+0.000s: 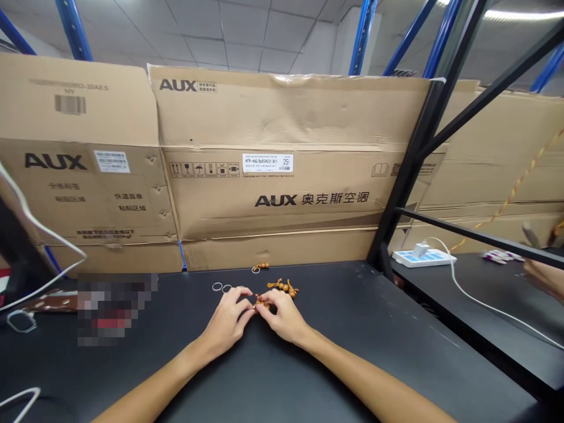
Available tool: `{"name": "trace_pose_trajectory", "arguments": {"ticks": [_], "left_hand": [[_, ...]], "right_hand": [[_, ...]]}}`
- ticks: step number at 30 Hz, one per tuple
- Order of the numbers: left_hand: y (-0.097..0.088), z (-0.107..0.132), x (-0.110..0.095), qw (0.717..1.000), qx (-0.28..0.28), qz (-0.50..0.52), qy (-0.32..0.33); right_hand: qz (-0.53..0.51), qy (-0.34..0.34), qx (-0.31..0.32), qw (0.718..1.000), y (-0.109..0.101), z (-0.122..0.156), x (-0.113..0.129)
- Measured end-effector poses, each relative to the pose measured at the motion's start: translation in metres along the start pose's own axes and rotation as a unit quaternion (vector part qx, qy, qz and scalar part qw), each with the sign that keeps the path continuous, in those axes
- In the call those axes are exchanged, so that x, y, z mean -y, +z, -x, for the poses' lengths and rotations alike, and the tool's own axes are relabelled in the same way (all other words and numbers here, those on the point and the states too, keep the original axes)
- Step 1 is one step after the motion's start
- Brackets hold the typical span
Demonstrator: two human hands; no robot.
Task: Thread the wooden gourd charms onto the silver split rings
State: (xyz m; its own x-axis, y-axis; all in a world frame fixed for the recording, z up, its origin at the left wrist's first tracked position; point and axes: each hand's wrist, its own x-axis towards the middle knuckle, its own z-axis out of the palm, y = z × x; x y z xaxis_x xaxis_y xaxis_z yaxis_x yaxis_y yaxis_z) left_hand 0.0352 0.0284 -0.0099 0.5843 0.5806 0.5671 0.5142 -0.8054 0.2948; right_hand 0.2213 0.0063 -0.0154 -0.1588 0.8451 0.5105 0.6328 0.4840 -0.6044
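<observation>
My left hand (227, 320) and my right hand (282, 317) meet at the middle of a black table (308, 352), their fingertips pinching a small wooden gourd charm (262, 304). Just beyond my right hand lies a cluster of similar gourd charms (282, 288). Another gourd charm (263, 266) with a metal ring sits near the table's far edge. Left of my fingers, two small metal split rings (221, 288) lie flat. Part of the held charm is hidden by my fingers.
Flattened AUX cardboard cartons (273, 194) stand along the table's far edge. A black steel rack post (409, 158) rises at right. Beyond it, a second table holds a white power strip (418, 257) and cable. A co-worker's hand (544, 279) enters at far right. A pixelated patch (114, 308) covers the left.
</observation>
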Motion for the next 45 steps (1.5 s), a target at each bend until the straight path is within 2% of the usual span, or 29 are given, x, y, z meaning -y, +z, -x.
{"name": "trace_pose_trajectory", "arguments": {"ticks": [4, 7, 11, 16, 18, 20, 22, 25, 28, 31, 34, 37, 39, 42, 45], "left_hand": [[-0.007, -0.002, 0.001, 0.999, 0.017, 0.028, -0.011], [-0.009, -0.002, 0.005, 1.000, 0.017, 0.012, -0.021], [-0.009, 0.000, 0.014, 0.997, 0.004, -0.076, -0.009], [-0.007, -0.005, 0.019, 0.985, 0.004, -0.164, -0.045], [-0.003, -0.014, 0.018, 0.982, 0.020, -0.186, -0.025], [0.005, -0.028, 0.017, 0.978, 0.059, -0.202, 0.006], [0.015, -0.044, 0.018, 0.975, 0.082, -0.205, 0.012], [0.030, -0.066, 0.023, 0.976, 0.083, -0.199, 0.005], [0.039, -0.074, 0.023, 0.978, 0.095, -0.185, 0.010], [0.037, -0.062, 0.014, 0.979, 0.112, -0.166, 0.034], [0.025, -0.035, 0.001, 0.980, 0.121, -0.147, 0.058], [0.007, -0.010, -0.007, 0.984, 0.129, -0.090, 0.080], [-0.003, 0.000, -0.009, 0.987, 0.132, -0.053, 0.072], [-0.010, 0.004, -0.007, 0.990, 0.136, -0.004, 0.049], [-0.009, 0.002, -0.004, 0.992, 0.118, 0.031, 0.035]], "right_hand": [[0.024, 0.029, -0.027, 0.999, -0.009, -0.008, -0.015], [0.068, 0.016, -0.028, 0.997, -0.015, -0.009, -0.018], [0.148, -0.049, -0.011, 0.988, -0.016, -0.006, -0.015], [0.219, -0.059, -0.031, 0.974, -0.012, -0.004, -0.014], [0.225, -0.075, -0.026, 0.971, -0.010, -0.004, -0.014], [0.228, -0.094, -0.003, 0.969, -0.008, -0.004, -0.014], [0.233, -0.104, 0.022, 0.967, -0.006, -0.004, -0.016], [0.239, -0.087, 0.033, 0.966, -0.006, -0.007, -0.025], [0.236, -0.061, 0.018, 0.970, -0.010, -0.010, -0.033], [0.239, -0.046, -0.006, 0.970, -0.015, -0.011, -0.036], [0.228, -0.056, -0.034, 0.972, -0.016, -0.010, -0.031], [0.203, -0.097, -0.001, 0.974, -0.013, -0.006, -0.025], [0.190, -0.116, 0.032, 0.974, -0.011, -0.004, -0.021], [0.173, -0.118, 0.051, 0.977, -0.011, -0.002, -0.017], [0.155, -0.121, 0.060, 0.979, -0.013, -0.003, -0.013]]}}
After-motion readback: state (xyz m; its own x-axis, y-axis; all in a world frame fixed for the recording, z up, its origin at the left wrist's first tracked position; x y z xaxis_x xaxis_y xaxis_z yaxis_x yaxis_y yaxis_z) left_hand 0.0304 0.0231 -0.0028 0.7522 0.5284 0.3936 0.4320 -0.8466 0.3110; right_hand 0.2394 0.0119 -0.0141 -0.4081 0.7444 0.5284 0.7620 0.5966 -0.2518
